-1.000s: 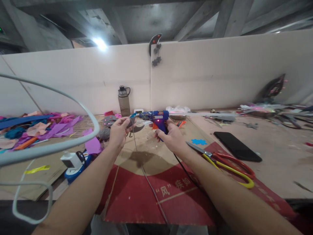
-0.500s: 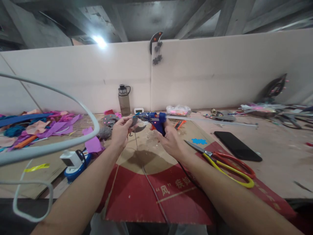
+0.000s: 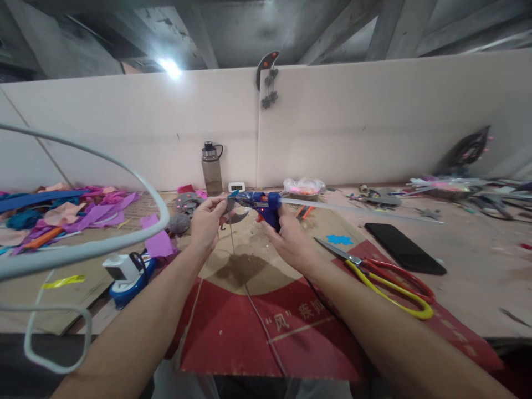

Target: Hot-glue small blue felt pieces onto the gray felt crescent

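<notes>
My right hand (image 3: 291, 238) grips a blue hot glue gun (image 3: 264, 203) with a red light on its body and a clear glue stick out the back; its black cord trails down toward me. The nozzle points left, almost touching a small grey piece (image 3: 228, 208) that my left hand (image 3: 206, 221) pinches between thumb and fingers. A thin grey wire (image 3: 245, 277) hangs from that piece over the brown and red cardboard sheet (image 3: 257, 327).
Scissors with red and yellow handles (image 3: 382, 277) lie right of my right arm, a black phone (image 3: 405, 248) beyond them. A grey water bottle (image 3: 211, 169) stands at the white partition. Purple and pink scraps (image 3: 75, 213) pile at the left. A white cable (image 3: 83, 249) loops close to the camera.
Both hands have edged slightly left and closer together, bringing the glue gun nozzle up to the piece in my left hand. The view has tilted a little.
</notes>
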Demonstrator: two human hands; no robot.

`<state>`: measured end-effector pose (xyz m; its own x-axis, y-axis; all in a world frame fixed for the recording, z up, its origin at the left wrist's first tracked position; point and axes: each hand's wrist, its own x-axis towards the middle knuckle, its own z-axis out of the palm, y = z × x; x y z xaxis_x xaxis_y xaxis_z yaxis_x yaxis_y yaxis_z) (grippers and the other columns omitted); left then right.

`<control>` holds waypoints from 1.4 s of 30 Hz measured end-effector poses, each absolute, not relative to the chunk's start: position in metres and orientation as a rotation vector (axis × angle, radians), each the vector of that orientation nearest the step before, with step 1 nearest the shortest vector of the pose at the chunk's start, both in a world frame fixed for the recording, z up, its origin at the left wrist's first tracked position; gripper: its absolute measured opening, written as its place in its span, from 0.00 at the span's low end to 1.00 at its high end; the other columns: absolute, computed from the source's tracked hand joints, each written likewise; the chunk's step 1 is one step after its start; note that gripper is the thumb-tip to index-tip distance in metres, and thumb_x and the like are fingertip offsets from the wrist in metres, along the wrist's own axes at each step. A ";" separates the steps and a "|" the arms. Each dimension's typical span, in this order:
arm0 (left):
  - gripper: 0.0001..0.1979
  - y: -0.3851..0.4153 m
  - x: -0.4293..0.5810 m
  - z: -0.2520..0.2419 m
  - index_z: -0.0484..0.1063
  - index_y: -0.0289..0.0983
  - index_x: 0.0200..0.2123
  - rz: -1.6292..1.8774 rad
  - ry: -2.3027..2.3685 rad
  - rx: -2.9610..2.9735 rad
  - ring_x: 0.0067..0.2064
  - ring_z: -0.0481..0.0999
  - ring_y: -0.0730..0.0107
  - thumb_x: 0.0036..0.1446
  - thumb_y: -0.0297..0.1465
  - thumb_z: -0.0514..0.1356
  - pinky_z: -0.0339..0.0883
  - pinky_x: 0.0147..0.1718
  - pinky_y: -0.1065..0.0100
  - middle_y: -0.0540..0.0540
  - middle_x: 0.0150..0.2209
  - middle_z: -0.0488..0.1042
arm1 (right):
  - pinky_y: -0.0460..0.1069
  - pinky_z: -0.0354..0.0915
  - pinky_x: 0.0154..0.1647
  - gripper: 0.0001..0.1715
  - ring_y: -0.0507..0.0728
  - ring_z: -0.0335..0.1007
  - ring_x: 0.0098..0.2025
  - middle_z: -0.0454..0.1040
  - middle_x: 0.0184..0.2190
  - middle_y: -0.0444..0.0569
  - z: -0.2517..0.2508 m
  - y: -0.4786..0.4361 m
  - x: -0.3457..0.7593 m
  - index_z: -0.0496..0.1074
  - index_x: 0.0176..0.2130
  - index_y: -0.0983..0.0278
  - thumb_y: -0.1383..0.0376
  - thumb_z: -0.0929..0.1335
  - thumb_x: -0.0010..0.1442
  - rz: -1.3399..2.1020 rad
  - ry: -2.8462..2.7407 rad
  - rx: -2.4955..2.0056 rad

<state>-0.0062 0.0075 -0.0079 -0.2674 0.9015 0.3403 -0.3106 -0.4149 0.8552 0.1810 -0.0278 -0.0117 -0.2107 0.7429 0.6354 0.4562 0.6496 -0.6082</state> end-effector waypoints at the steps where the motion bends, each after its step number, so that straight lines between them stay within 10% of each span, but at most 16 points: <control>1: 0.12 0.007 -0.006 -0.008 0.75 0.34 0.29 1.804 0.854 1.093 0.35 0.74 0.72 0.40 0.34 0.69 0.74 0.36 0.65 0.47 0.33 0.75 | 0.54 0.63 0.41 0.14 0.59 0.68 0.38 0.72 0.38 0.53 -0.012 -0.028 0.181 0.63 0.46 0.64 0.67 0.62 0.58 0.355 -1.857 -0.951; 42: 0.12 0.004 -0.004 -0.005 0.74 0.35 0.29 1.818 0.855 1.081 0.35 0.76 0.70 0.40 0.34 0.69 0.74 0.35 0.66 0.48 0.32 0.75 | 0.57 0.62 0.45 0.18 0.63 0.67 0.44 0.71 0.41 0.57 -0.012 -0.029 0.180 0.61 0.50 0.64 0.64 0.61 0.60 0.342 -1.872 -0.984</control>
